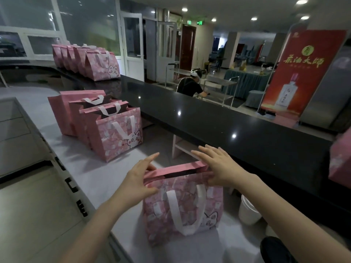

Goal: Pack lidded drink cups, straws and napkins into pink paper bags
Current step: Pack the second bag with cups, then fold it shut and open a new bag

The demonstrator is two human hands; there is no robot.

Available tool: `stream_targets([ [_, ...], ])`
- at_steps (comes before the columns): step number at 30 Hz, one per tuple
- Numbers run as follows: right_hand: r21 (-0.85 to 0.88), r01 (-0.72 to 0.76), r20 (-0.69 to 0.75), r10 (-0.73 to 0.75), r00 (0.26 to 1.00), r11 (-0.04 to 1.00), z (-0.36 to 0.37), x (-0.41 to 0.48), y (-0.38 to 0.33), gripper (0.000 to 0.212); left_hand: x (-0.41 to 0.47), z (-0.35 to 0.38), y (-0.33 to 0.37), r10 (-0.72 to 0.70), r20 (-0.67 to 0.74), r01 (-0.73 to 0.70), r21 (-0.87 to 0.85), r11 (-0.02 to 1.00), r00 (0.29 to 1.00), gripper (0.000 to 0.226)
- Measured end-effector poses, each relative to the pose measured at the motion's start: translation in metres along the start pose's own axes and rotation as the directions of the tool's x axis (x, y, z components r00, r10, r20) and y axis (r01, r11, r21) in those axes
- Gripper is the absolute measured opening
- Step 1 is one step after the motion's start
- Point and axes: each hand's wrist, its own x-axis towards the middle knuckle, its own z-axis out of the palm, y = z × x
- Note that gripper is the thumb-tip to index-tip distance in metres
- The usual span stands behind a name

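A pink paper bag (182, 209) with a cat print and white handles stands on the pale worktop (98, 179) in front of me. Its mouth is nearly pressed together, with a dark slit showing; what is inside is hidden. My left hand (139, 179) straddles the left end of the mouth, thumb on the near side and fingers on the far side. My right hand (218, 164) holds the right end the same way, fingers stretched over the far flap. No cups, straws or napkins show.
Three open pink bags (117, 137) stand on the worktop to the left. A row of closed ones (98, 63) sits on the raised black counter (228, 126). Another pink bag (340, 160) is at the right edge. A white tub (248, 211) stands below. A person (190, 86) crouches beyond the counter.
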Motion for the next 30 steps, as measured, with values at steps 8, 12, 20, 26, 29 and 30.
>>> stream_targets([
  [8,0.087,-0.242,0.094,0.234,0.968,0.966,0.004,-0.003,-0.009,0.068,0.067,-0.001,-0.029,0.173,0.042,-0.171,-0.058,0.984,0.984,0.081],
  [12,0.166,-0.329,0.006,0.333,0.943,0.93,0.014,-0.019,-0.021,0.046,0.085,0.007,-0.038,0.213,0.011,-0.21,-0.118,0.97,0.977,0.053],
  [20,0.3,-0.434,-0.17,0.495,0.852,0.85,0.031,-0.036,-0.044,0.028,0.106,0.017,-0.043,0.321,0.039,-0.317,-0.074,0.945,0.946,0.033],
  [26,0.27,-0.41,-0.207,0.468,0.859,0.871,0.036,-0.036,-0.043,0.017,0.105,0.017,-0.047,0.388,0.052,-0.388,0.001,0.922,0.92,0.024],
  [29,0.277,-0.396,-0.226,0.46,0.859,0.875,0.039,-0.037,-0.04,0.018,0.105,0.012,-0.05,0.453,0.067,-0.457,0.076,0.886,0.889,0.018],
  [30,0.282,-0.391,-0.232,0.458,0.858,0.876,0.04,-0.038,-0.038,0.018,0.106,0.011,-0.05,0.459,0.07,-0.464,0.082,0.882,0.886,0.018],
])
